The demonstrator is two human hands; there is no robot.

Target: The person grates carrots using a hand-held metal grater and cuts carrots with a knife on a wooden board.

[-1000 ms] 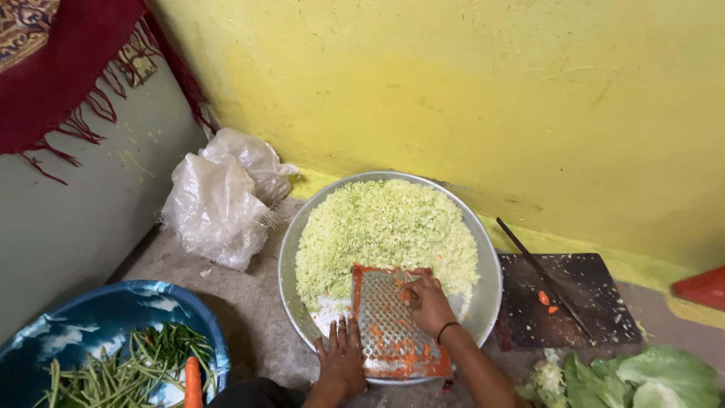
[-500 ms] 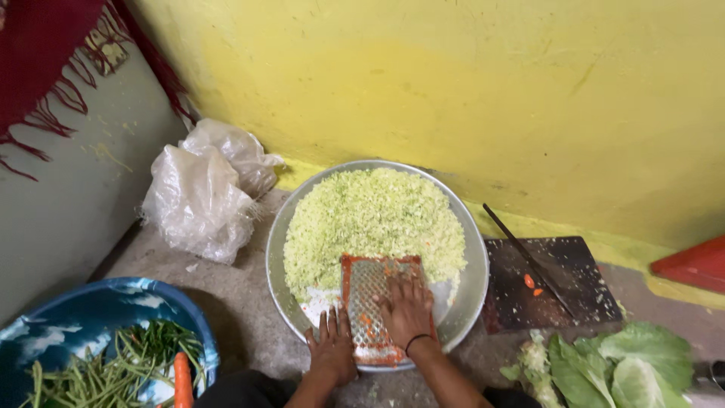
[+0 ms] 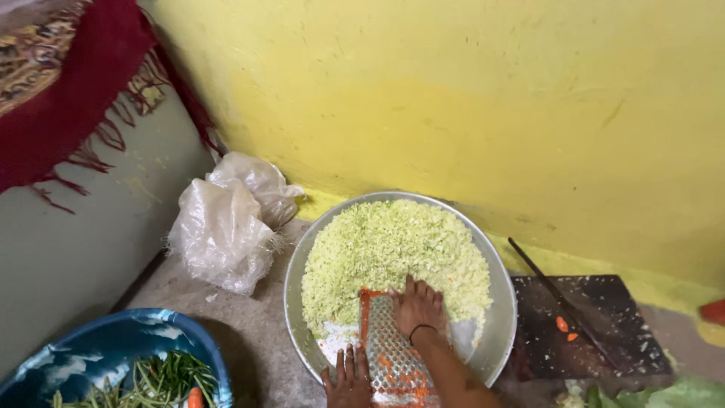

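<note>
A round metal tray (image 3: pixel 498 279) on the floor holds a heap of shredded pale green cabbage (image 3: pixel 393 249). A flat metal grater (image 3: pixel 389 351) with orange smears leans in the tray's near side. My right hand (image 3: pixel 420 306) presses on the top of the grater, fingers closed over something I cannot make out. My left hand (image 3: pixel 349 378) rests flat on the grater's lower left edge, steadying it.
A crumpled clear plastic bag (image 3: pixel 226 227) lies left of the tray. A blue basin (image 3: pixel 113 363) with green beans and a carrot sits at bottom left. A dark cutting board (image 3: pixel 596 332) with a knife (image 3: pixel 563 302) and carrot bits lies right. Yellow wall behind.
My right hand has slid up the grater toward the cabbage. The camera view has shifted, so the tray sits lower in the frame.
</note>
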